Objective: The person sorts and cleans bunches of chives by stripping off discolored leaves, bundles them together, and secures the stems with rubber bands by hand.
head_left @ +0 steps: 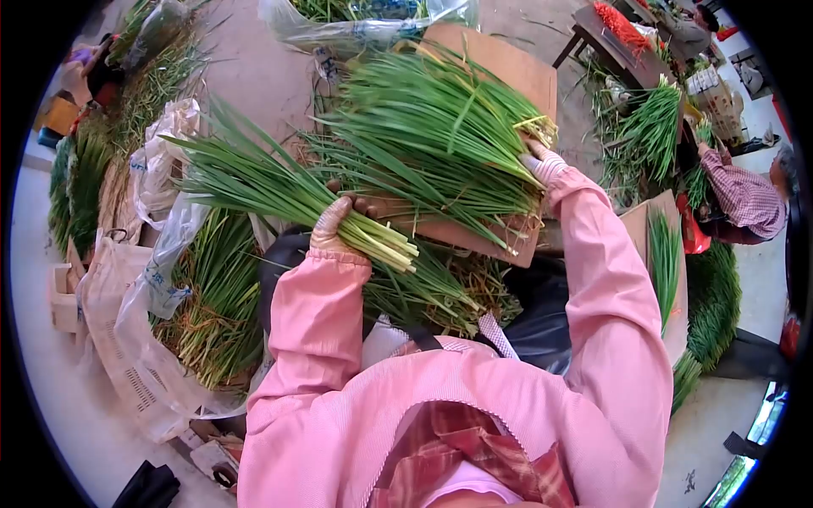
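At left, green stalks [218, 296] lie heaped. My left hand [334, 224] grips one bunch [275, 179], already separated. Right of it, a large loose pile [432, 123] is left on the bench [537, 80]. At the pile's right end, my right hand [544, 162] touches pale stalk ends [544, 129]; I cannot tell whether it grips them.

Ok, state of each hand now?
Left hand: closed, holding a bunch of green stalks.
Right hand: at the larger pile; grip cannot be told.
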### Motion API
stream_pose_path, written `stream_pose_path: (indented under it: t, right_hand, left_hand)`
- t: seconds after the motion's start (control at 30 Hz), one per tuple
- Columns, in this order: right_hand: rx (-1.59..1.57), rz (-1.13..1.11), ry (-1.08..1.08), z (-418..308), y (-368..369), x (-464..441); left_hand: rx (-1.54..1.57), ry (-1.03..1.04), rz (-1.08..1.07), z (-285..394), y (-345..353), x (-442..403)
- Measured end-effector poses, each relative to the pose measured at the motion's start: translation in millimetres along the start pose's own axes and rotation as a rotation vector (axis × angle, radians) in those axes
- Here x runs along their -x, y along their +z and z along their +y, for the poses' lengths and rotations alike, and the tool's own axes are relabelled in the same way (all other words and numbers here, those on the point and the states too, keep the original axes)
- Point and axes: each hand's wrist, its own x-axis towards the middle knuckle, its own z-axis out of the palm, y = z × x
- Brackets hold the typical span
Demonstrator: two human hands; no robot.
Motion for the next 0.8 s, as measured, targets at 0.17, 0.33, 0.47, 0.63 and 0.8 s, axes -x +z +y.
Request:
stream_pose_path:
  t: [0.17,0.33,0.47,0.63,0.8]
  right_hand:
    - [-0.639,0.021,-0.112,39,8,-25]
    - [-0.689,-0.169,0.192,-36,-63,20]
    - [0.190,0.249,0.122,38,-63,-19]
    - [-0.504,0.295,-0.175,26,-54,25]
    - [0.141,0.250,-0.327,-46,-10,74]
  left_hand:
    - [-0.011,-0.050,-0.018,2,8,4]
    - [-0.015,0.008,-0.155,0,11,7]
    - [-0.130,0.055,-0.197,0,22,16]
    - [-0.141,-0.009,-0.399,2,5,11]
    - [-0.122,-0.085,-0.492,0,10,15]
